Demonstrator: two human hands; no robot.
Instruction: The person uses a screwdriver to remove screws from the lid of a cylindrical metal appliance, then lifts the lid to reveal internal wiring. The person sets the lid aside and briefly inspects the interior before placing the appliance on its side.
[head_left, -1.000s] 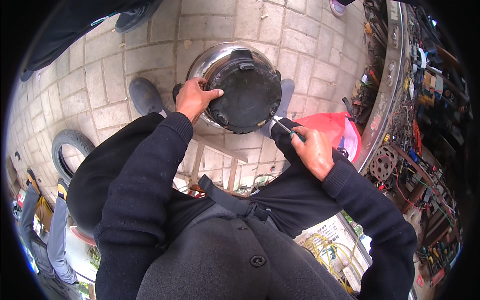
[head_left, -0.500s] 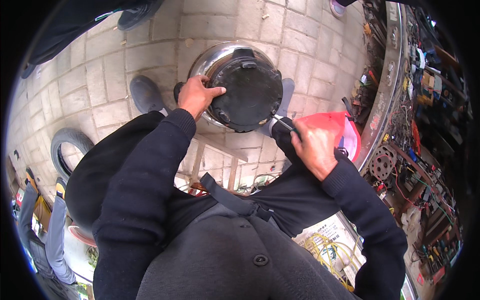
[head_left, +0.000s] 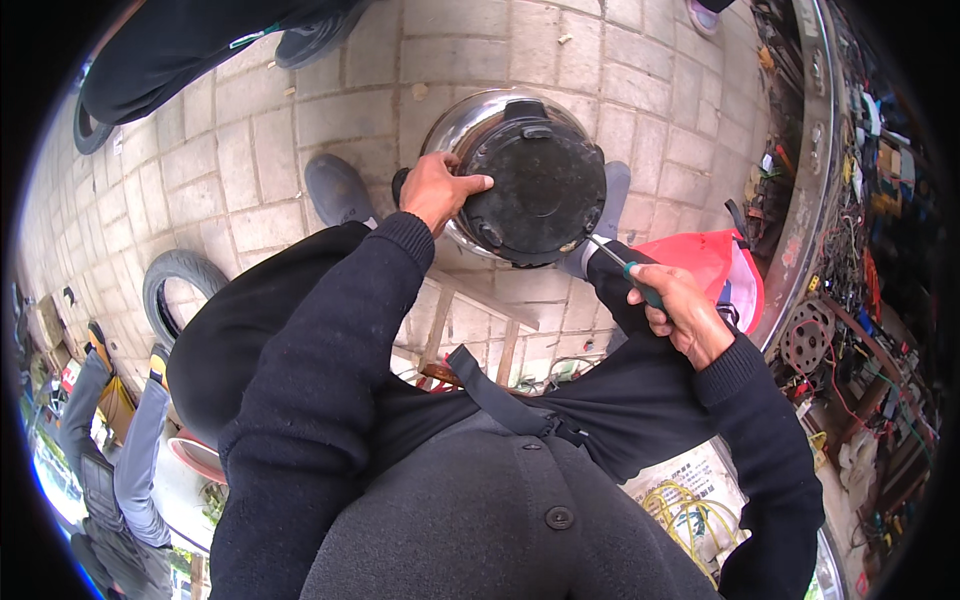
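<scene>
Shiny metal vessel (head_left: 462, 118), black face (head_left: 545, 185) upward, green-handled screwdriver (head_left: 629, 270) at its edge

Pale paved floor (head_left: 250, 160), bright light.
To my right, a metal strip (head_left: 814, 165) divides it from a dim, cluttered area (head_left: 868, 340).

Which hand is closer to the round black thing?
Left. The left hand has its thumb on the round black thing. The right hand is off to the right, holding a screwdriver whose tip is at the edge.
</scene>
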